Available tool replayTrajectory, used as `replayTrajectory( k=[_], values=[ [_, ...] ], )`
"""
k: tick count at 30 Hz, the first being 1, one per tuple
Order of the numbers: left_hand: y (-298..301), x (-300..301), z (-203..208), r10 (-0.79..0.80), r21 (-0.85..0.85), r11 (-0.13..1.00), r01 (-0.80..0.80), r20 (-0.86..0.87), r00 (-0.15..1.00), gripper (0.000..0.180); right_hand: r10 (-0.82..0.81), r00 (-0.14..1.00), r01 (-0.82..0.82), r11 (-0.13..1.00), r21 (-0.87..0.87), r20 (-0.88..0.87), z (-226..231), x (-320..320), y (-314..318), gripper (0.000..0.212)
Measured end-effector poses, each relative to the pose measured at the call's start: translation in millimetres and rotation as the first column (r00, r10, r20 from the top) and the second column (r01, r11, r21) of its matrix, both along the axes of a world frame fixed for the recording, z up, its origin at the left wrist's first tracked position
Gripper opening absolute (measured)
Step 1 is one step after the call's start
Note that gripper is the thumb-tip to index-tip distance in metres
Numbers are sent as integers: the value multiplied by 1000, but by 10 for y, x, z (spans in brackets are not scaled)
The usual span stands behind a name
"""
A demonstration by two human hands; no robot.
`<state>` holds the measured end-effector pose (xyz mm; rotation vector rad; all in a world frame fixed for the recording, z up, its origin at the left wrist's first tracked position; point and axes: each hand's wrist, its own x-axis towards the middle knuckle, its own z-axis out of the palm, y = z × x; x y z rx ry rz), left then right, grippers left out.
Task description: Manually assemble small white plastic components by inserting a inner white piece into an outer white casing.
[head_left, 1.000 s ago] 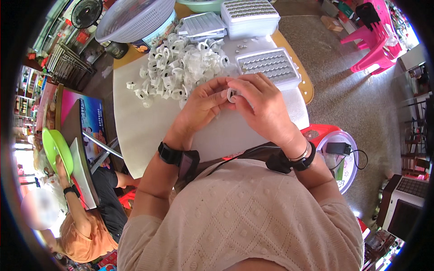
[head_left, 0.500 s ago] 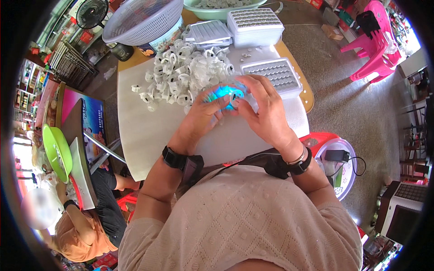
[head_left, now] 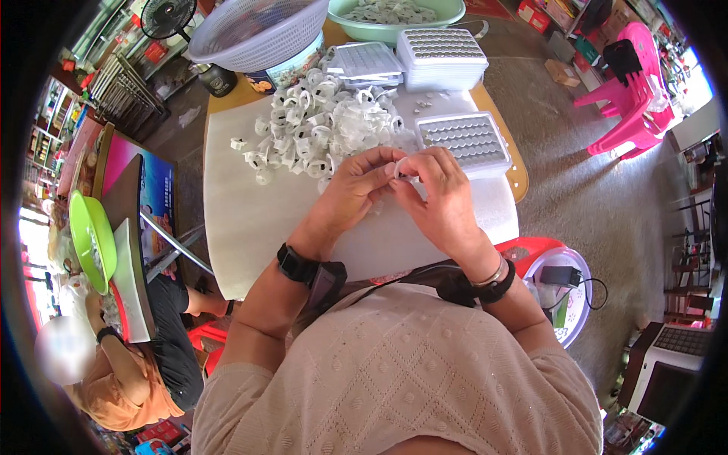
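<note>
Close together over the front half of the white-covered table (head_left: 262, 235), my two hands meet on one small white translucent piece with a black spot (head_left: 400, 171). My left hand (head_left: 350, 191) pinches it from the left, thumb against fingers. On the other side, the thumb and fingertips of my right hand (head_left: 440, 199) close on it too. Fingers cover most of the piece. Just beyond lies a heap of similar white translucent pieces (head_left: 307, 133), many with black spots. A white tray (head_left: 489, 168) with rows of silver round cells sits beyond my right hand.
Stacked white trays (head_left: 446, 77), flat trays (head_left: 364, 61), loose silver cells (head_left: 423, 106), a grey basket (head_left: 258, 42) and a pale green basin (head_left: 402, 32) stand at the back. A red stool (head_left: 523, 246) is at right. Another person (head_left: 125, 387) sits at left.
The blue glow between my hands has gone out. My hands have drawn closer together around the white piece. The view has shifted slightly.
</note>
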<state>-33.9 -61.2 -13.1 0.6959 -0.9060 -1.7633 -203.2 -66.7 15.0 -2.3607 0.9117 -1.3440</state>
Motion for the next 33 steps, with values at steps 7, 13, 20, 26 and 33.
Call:
replayTrajectory(
  k=[7, 13, 20, 26, 33],
  values=[
    [-5, 80, 118, -87, -23, 996, 86, -23, 996, 26, 94, 989, -121, 957, 264, 110, 177, -94, -73, 18],
    [38, 21, 171, 9, -132, 991, -10, -15, 1000, 34, -126, 876, -281, 651, 705, 465, 263, -55, -1, 12],
    [62, 143, 239, 142, -144, 977, -157, -108, 984, 28, -124, 888, -208, 750, 627, 443, 246, 63, 112, 11],
    [198, 396, 213, 332, -83, 936, -341, -111, 937, 20, 60, 987, -46, 995, 91, -151, -95, 204, 315, 12],
    [397, 424, 90, 306, -3, 951, -308, -114, 945, 23, -66, 949, 63, 998, -21, -308, -347, 212, 262, 9]
  ],
)
